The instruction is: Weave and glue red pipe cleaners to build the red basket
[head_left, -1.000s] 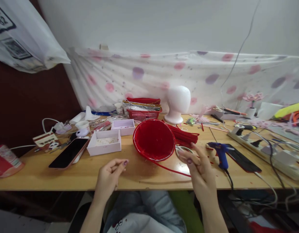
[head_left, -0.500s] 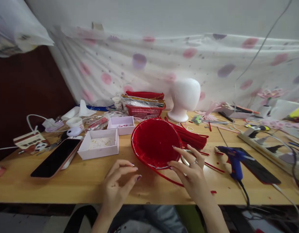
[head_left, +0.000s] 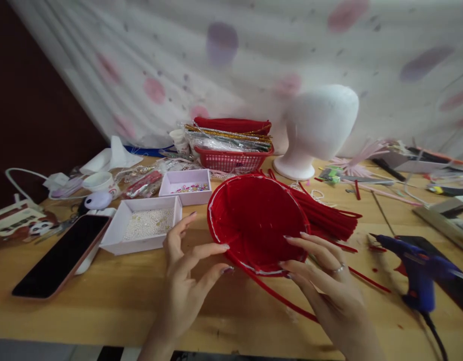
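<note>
A red, fuzzy bowl-shaped piece (head_left: 259, 220) with a whitish line around its inner rim is tilted toward me on the table. My right hand (head_left: 327, 281) pinches its near right rim, with fingertips inside and the thumb partly hidden. My left hand (head_left: 189, 276) is at the near left rim; its index fingertip is at the edge, and the thumb is apart from it. A red fuzzy stem (head_left: 280, 298) runs from the near rim toward my right wrist. Behind the piece to the right lies a bundle of red fuzzy stems (head_left: 329, 213).
A blue glue gun (head_left: 417, 273) lies at right by a dark phone. White boxes of beads (head_left: 111, 239) and gems (head_left: 167, 186), plus a phone (head_left: 61, 260), are at left. A red basket (head_left: 235, 159) and a white foam head (head_left: 321, 125) stand behind.
My view has moved closer and lower. My left hand has come from beside the red piece to its rim, fingers spread wider. The right hand stays on the rim.
</note>
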Demonstrator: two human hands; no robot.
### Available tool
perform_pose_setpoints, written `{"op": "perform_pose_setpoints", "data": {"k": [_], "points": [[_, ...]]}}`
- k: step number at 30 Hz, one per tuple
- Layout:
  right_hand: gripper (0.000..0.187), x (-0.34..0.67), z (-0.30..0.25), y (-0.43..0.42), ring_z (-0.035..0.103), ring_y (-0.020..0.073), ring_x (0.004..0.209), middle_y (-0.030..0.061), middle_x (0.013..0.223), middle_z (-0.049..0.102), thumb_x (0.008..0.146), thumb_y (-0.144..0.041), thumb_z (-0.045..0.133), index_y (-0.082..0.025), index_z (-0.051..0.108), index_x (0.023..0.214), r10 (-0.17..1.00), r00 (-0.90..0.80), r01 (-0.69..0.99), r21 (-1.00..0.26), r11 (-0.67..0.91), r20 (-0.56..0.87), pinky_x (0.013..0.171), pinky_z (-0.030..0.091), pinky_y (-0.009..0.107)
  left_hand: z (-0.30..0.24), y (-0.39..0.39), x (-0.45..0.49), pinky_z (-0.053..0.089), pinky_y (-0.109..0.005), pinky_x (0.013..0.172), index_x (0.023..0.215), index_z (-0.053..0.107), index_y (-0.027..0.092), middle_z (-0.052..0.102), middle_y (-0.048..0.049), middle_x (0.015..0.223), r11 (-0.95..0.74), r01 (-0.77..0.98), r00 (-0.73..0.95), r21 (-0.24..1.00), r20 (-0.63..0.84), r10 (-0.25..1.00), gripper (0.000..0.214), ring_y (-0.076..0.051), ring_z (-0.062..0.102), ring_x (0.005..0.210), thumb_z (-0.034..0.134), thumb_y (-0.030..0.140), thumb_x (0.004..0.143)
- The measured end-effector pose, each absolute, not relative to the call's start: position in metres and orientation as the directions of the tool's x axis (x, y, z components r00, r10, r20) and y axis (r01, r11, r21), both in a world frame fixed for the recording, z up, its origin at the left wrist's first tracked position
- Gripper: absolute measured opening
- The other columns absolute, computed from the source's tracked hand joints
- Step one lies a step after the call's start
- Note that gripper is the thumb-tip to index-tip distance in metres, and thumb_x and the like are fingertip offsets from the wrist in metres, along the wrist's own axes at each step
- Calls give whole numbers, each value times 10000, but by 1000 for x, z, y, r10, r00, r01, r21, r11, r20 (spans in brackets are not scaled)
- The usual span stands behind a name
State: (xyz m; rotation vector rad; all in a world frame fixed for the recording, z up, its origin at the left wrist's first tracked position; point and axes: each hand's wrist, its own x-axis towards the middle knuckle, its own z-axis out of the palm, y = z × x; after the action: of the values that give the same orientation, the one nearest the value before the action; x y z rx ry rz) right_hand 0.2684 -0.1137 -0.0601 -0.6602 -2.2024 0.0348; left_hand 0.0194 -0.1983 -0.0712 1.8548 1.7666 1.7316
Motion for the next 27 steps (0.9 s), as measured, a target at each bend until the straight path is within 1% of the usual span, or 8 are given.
{"op": "perform_pose_setpoints", "data": {"k": [3,7,11,15,17,20,24,27], "points": [[214,270,-57,-112,549,272,1233,112,1265,656,980,-35,573,-219,664,1041,467,-548,434,-241,868,693,947,489,467,-68,-194,22,267,-247,1231,1101,727,364,409,29,1529,-357,664,-252,657,646,720,153,-106,354,1498,675,300,972],[214,272,-55,-111,529,257,1253,110,1262,641,977,-17,576,-202,657,1048,464,-571,425,-240,873,677,961,474,430,-65,-189,26,291,-244,1208,970,737,335,417,40,1527,-390,653,-239,649,665,708,125,-96,378,1484,668,231,977],[216,275,-55,-110,525,253,1257,102,1266,635,970,-18,594,-204,658,1060,457,-584,418,-235,878,671,972,466,417,-67,-190,28,312,-252,1172,876,730,321,456,43,1476,-412,641,-242,647,680,692,141,-100,424,1427,649,298,989],[215,275,-56,-111,531,246,1244,101,1266,634,968,-14,593,-200,661,1052,459,-576,421,-237,876,676,989,458,408,-70,-194,25,363,-221,1075,842,702,295,550,28,1330,-365,646,-289,670,657,696,199,-107,509,1285,629,397,996],[217,275,-56,-112,532,241,1245,100,1267,634,971,-16,586,-200,664,1054,474,-564,425,-255,869,677,997,456,405,-69,-198,21,397,-216,1013,799,687,277,623,18,1171,-352,626,-312,695,638,704,249,-121,555,1164,638,433,987],[212,276,-56,-113,539,237,1245,98,1275,634,985,-43,581,-211,670,1079,491,-561,429,-274,861,666,989,462,403,-63,-206,12,460,-225,894,698,623,242,641,17,848,-373,415,-431,830,540,723,379,-142,589,913,677,532,936],[235,277,-56,-115,547,228,1247,82,1300,632,1000,-73,576,-242,677,1128,524,-562,448,-297,843,640,1002,464,404,-52,-223,1,527,-269,723,651,475,236,450,65,515,-391,18,-565,920,333,755,482,-133,446,537,613,588,951],[280,277,-55,-119,533,223,1278,79,1352,621,1000,-84,582,-253,659,1211,543,-551,455,-316,832,634,1033,462,394,-51,-233,-4,553,-318,661,514,348,225,275,55,400,-340,-76,-632,937,218,743,656,-137,310,446,560,685,931]]}}
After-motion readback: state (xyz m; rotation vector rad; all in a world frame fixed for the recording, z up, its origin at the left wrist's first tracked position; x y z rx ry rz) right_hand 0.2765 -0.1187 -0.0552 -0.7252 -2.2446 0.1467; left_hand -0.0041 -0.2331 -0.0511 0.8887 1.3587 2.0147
